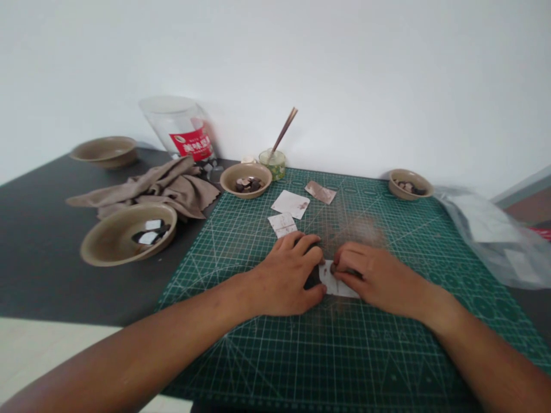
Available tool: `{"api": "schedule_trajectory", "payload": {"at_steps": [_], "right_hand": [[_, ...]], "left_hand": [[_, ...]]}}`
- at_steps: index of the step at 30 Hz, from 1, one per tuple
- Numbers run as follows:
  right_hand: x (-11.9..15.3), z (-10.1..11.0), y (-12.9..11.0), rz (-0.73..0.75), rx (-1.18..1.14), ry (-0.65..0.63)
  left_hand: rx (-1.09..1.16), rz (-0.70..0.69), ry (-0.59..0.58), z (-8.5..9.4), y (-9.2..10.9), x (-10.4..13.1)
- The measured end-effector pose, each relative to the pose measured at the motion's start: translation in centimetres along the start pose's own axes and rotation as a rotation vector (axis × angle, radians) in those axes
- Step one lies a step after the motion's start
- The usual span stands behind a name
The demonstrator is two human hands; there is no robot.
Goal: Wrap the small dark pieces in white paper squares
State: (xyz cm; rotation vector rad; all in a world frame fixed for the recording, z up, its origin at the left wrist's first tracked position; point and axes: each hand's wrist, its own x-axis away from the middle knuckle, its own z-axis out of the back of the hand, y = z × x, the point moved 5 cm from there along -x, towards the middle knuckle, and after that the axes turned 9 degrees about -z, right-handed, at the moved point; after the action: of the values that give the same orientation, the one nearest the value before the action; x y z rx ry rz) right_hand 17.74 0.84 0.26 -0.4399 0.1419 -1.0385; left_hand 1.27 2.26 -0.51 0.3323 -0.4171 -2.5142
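Note:
A small white paper piece (340, 287) with brown smudges lies on the green cutting mat (275, 355). My left hand (290, 278) rests at its left edge, fingers apart, with the thumb and a fingertip touching the paper. Between the fingertips of my right hand (370, 272) is a small dark piece (333, 268), pinched against the paper; its kind is too small to make out. Just beyond my left hand lie a creased white paper (282, 225), a larger stained white paper (291, 203) and a brown-coated strip (321, 192).
Dark and pale pieces sit in a left bowl (97, 246), a middle bowl (235, 173) and a right bowl (400, 178). Behind are a brown cloth (155, 186), a clear jar (172, 123) and a cup (279, 166) with sticks (286, 126). A plastic bag (495, 229) lies right.

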Motion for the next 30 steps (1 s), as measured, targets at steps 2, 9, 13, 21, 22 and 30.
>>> {"api": "schedule_trajectory", "payload": {"at_steps": [2,9,13,21,22,30], "right_hand": [[0.2,0.0,0.2,0.004,-0.027,-0.06],[0.2,-0.4,-0.4,0.088,-0.008,-0.026],[0.4,-0.3,-0.1,0.086,0.01,-0.033],[0.5,-0.7,-0.9,0.194,0.032,0.021],[0.4,-0.5,-0.7,0.171,0.035,0.034],[1.1,0.5,0.2,0.117,-0.001,-0.046]], "left_hand": [[0.004,-0.001,0.001,0.0,0.0,0.0],[0.005,-0.003,0.017,-0.1,-0.2,0.1],[0.014,0.003,0.023,0.0,-0.1,0.0],[0.026,0.004,0.009,0.1,-0.2,-0.1],[0.026,0.008,0.006,0.1,-0.2,-0.1],[0.029,0.014,0.009,0.2,-0.1,0.0]]}}
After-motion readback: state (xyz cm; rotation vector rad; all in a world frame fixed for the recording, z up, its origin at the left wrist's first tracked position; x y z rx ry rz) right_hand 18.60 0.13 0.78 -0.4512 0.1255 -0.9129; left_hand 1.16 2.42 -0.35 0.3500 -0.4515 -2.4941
